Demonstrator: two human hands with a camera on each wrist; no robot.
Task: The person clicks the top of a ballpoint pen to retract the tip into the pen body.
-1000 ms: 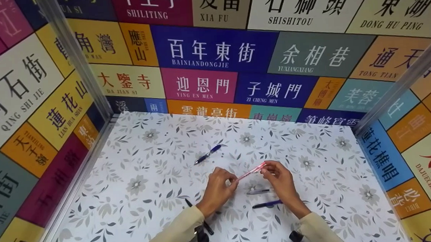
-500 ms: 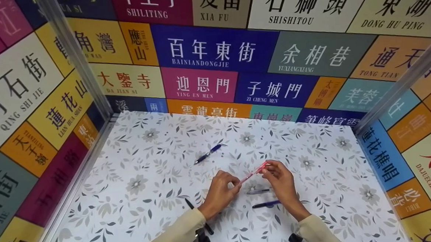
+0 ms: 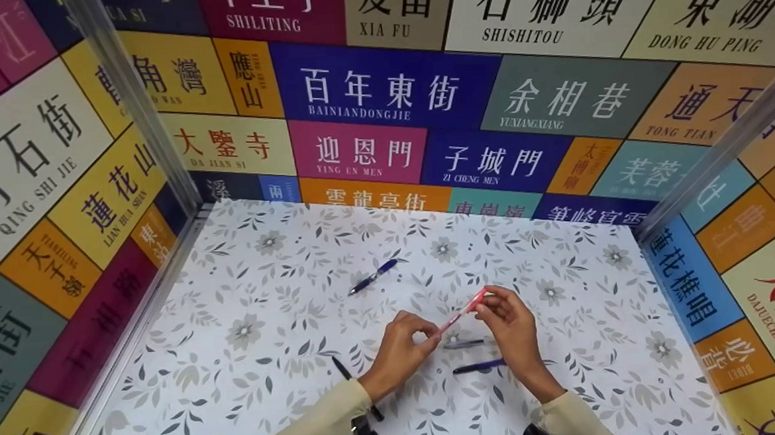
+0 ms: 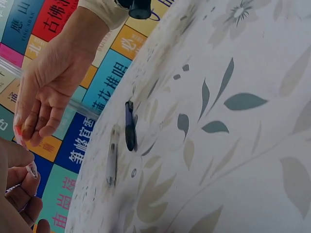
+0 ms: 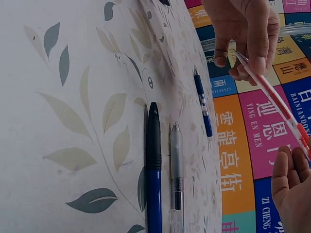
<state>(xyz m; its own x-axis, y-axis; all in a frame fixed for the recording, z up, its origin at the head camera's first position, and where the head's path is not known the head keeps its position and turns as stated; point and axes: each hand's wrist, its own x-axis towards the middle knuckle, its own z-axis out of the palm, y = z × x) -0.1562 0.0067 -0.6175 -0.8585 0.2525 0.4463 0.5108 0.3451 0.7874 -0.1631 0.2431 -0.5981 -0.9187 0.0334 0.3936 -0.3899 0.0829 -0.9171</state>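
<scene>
A red pen with a clear barrel (image 3: 460,314) is held slanted above the table between both hands. My left hand (image 3: 401,351) pinches its lower, pointed end; the metal tip shows just past the thumb in the right wrist view. My right hand (image 3: 517,335) holds the upper, red end between thumb and fingers. Below the right hand lie a clear pen (image 5: 177,155) and a dark blue pen with a black grip (image 5: 154,145), side by side. In the left wrist view the right hand (image 4: 58,73) is above the left hand's fingers (image 4: 19,160).
A blue pen (image 3: 373,276) lies farther back on the flower-patterned table (image 3: 244,271). Under the left forearm a black pen (image 3: 340,366) is partly hidden. Panels with coloured place-name signs (image 3: 391,88) stand behind and on both sides.
The left hand has moved slightly right and toward the person, tilting the red pen more steeply. The right hand has shifted a little right, still gripping its upper end.
</scene>
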